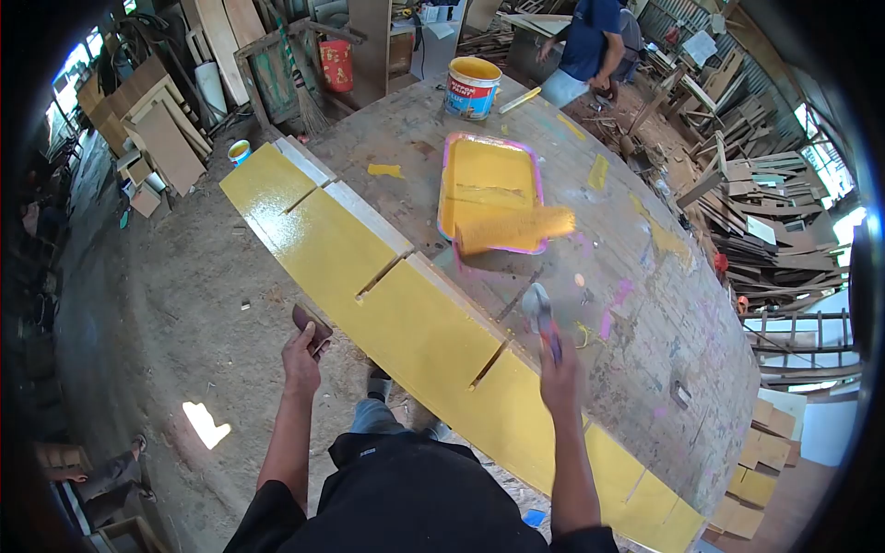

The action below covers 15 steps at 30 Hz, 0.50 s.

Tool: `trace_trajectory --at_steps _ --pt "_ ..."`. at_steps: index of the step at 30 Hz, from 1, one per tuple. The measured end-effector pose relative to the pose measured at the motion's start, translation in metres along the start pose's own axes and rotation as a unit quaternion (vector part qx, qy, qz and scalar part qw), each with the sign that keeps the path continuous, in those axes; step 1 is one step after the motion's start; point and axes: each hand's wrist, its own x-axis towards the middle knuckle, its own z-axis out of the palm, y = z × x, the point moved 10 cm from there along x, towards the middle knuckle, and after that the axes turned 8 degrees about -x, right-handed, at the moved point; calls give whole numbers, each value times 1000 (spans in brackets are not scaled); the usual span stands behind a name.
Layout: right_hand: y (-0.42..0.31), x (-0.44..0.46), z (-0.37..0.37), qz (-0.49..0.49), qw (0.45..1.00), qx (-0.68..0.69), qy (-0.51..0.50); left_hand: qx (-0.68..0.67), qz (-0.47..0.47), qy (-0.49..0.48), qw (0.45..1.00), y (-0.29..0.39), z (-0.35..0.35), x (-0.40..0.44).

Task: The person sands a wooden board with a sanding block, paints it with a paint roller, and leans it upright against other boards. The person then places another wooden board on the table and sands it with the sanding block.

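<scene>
1. Nearest the wearer's body, the left hand (300, 362) has its fingers closed around a thin, flat, dark brown piece (310, 324), held beside the board's near edge.
2. The right hand (560, 380), slightly blurred, grips a tool with a reddish-and-dark handle and a rounded pale grey end (536, 308), above the worktop just past the board; whether it joins the roller, I cannot tell.
3. A long yellow-painted board (433, 327) with narrow slots along its far edge lies diagonally along the worktop's near side, glossy toward its upper-left end. A pale strip (364, 217) shows along part of its far edge.
4. The broad, grey, paint-spotted worktop (654, 359) spreads beyond it.
5. On it sits a pink-and-purple-rimmed tray (538, 175) containing yellow paint; a fuzzy, yellow-coated roller (516, 228) lies across its near end, sticking out to the right.
6. Farther back stand a blue, red and white paint bucket (471, 94) with a yellow inside and, just beside it, a flat yellow-marked stick (521, 100).
7. Beyond the worktop are a person in a dark blue shirt (590, 41), a straw broom (309, 103), a red bucket (336, 64) and heaped timber (784, 230).
</scene>
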Motion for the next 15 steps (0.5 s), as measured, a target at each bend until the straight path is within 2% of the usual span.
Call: trace_trajectory --at_steps 2,5,7,9,10,13,15 --pt "0 57 55 90 993 -55 -59 -11 -7 -1 1000 -1 5 1" --pt "10 133 145 57 998 -15 -14 -19 -12 -3 1000 -2 12 2" --pt "14 157 171 41 999 7 8 -21 -27 -3 999 -2 19 -1" --pt "-1 156 169 106 989 -100 -25 -32 -31 3 999 0 25 -8" --pt "-3 156 167 116 987 -106 -29 -26 -43 3 999 -3 24 -7" --pt "0 146 162 129 984 -106 -62 -28 -83 -27 996 -12 29 -9" --pt "-3 135 153 78 984 -138 -84 -53 -86 -10 995 -10 33 -12"
